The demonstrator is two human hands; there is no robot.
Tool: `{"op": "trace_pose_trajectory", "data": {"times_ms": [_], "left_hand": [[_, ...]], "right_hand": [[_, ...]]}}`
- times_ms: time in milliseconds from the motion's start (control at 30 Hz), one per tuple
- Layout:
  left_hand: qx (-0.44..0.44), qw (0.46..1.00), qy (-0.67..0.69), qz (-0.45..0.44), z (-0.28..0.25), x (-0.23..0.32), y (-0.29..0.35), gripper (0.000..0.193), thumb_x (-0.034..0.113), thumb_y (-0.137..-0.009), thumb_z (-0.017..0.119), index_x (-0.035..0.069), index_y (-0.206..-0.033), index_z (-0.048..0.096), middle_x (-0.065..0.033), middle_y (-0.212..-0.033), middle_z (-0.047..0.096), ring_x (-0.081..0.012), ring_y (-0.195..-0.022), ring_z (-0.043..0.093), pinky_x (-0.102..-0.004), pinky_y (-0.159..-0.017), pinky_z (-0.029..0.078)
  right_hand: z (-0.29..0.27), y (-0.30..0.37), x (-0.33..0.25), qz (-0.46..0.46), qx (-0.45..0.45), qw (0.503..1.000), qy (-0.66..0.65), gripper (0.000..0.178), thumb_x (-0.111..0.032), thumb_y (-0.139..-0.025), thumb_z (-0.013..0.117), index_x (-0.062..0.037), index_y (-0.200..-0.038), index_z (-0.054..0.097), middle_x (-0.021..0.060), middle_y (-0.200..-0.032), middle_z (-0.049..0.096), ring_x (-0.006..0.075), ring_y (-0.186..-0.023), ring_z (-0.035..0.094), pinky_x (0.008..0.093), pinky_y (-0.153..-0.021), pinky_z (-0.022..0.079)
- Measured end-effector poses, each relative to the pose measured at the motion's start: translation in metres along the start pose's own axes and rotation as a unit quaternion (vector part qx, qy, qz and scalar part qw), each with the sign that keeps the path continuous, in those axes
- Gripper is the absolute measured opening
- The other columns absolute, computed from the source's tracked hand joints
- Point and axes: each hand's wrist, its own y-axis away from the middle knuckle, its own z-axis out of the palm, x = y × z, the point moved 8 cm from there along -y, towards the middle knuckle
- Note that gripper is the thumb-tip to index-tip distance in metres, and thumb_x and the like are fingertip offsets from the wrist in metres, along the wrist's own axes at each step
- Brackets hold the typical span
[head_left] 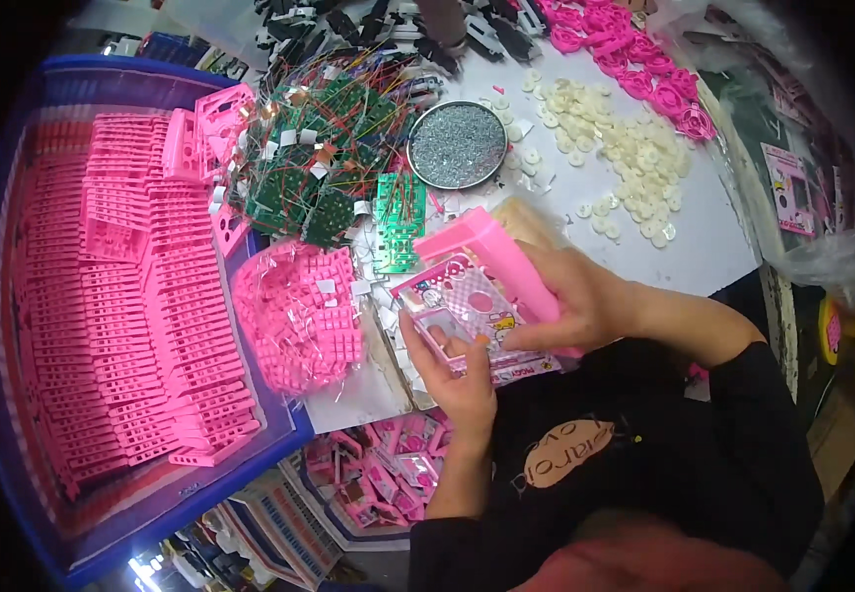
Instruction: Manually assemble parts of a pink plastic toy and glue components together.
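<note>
My left hand (pixel 459 390) grips the lower left of a printed panel (pixel 462 286) with cartoon pictures. Its fingertips show through the panel's clear window. My right hand (pixel 585 294) is wrapped round a pink plastic casing (pixel 491 242), its thumb against the printed panel. Casing and panel lie against each other, tilted, over the table's near edge; whether they are fastened together I cannot tell. Just beyond them is a light green circuit board (pixel 400 222). A clear bag of small pink button parts (pixel 299 316) rests left of my hands.
A blue crate (pixel 294 426) at left holds rows of pink casings (pixel 171 326). Wired circuit boards (pixel 319 148), a round tin of small metal bits (pixel 459 145), white discs (pixel 634 158) and pink rings (pixel 634 59) cover the table's far part. Below is a container of pink pieces (pixel 388 469).
</note>
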Motion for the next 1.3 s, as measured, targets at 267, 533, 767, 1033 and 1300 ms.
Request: {"op": "trace_pose_trajectory", "data": {"times_ms": [267, 533, 767, 1033, 1300], "left_hand": [[-0.007, 0.999, -0.042, 0.006, -0.001, -0.008, 0.008, 0.085, -0.002, -0.091, 0.064, -0.002, -0.158, 0.014, -0.0157, -0.14, 0.043, -0.0186, -0.102, 0.057, -0.0306, -0.092, 0.047], [0.009, 0.995, -0.092, -0.035, -0.029, -0.001, -0.029, 0.053, 0.015, -0.102, 0.053, -0.001, -0.149, 0.035, -0.0141, -0.124, 0.059, -0.0194, -0.109, 0.06, -0.0333, -0.092, 0.051], [0.054, 0.999, -0.003, 0.0, -0.047, -0.004, -0.055, 0.024, 0.013, -0.106, 0.048, -0.002, -0.123, 0.057, -0.0046, -0.101, 0.064, -0.0095, -0.09, 0.058, -0.0253, -0.077, 0.049], [0.017, 0.989, 0.116, -0.091, -0.022, -0.015, -0.049, 0.025, 0.02, -0.109, 0.042, 0.0, -0.117, 0.055, -0.0013, -0.094, 0.062, -0.005, -0.08, 0.059, -0.0227, -0.072, 0.051], [0.055, 0.993, 0.071, -0.074, -0.025, -0.007, -0.036, 0.026, 0.023, -0.11, 0.043, 0.001, -0.107, 0.057, -0.0037, -0.091, 0.065, -0.0066, -0.077, 0.06, -0.0234, -0.068, 0.05]], "right_hand": [[0.009, -0.006, 0.008, 0.037, -0.033, 0.997, -0.062, 0.079, -0.024, -0.087, 0.075, -0.0031, -0.151, 0.035, 0.0159, -0.124, 0.064, 0.024, -0.112, 0.064, 0.0389, -0.096, 0.05], [0.031, -0.005, 0.045, 0.12, -0.114, 0.924, -0.345, 0.081, -0.019, -0.086, 0.074, -0.003, -0.153, 0.032, 0.0115, -0.135, 0.058, 0.0189, -0.124, 0.055, 0.0353, -0.105, 0.045], [0.022, 0.011, 0.048, 0.118, -0.1, 0.983, -0.095, 0.057, -0.018, -0.087, 0.077, -0.0001, -0.135, 0.052, 0.0066, -0.109, 0.064, 0.0168, -0.099, 0.064, 0.0316, -0.086, 0.055], [0.005, 0.017, 0.047, 0.166, -0.012, 0.929, -0.33, 0.077, -0.005, -0.08, 0.082, -0.0013, -0.145, 0.041, 0.0112, -0.125, 0.063, 0.0169, -0.11, 0.063, 0.0326, -0.093, 0.055], [0.018, 0.025, 0.06, 0.173, -0.006, 0.927, -0.333, 0.085, 0.002, -0.082, 0.078, -0.001, -0.152, 0.03, 0.0131, -0.138, 0.058, 0.0199, -0.122, 0.06, 0.0342, -0.101, 0.051]]}}
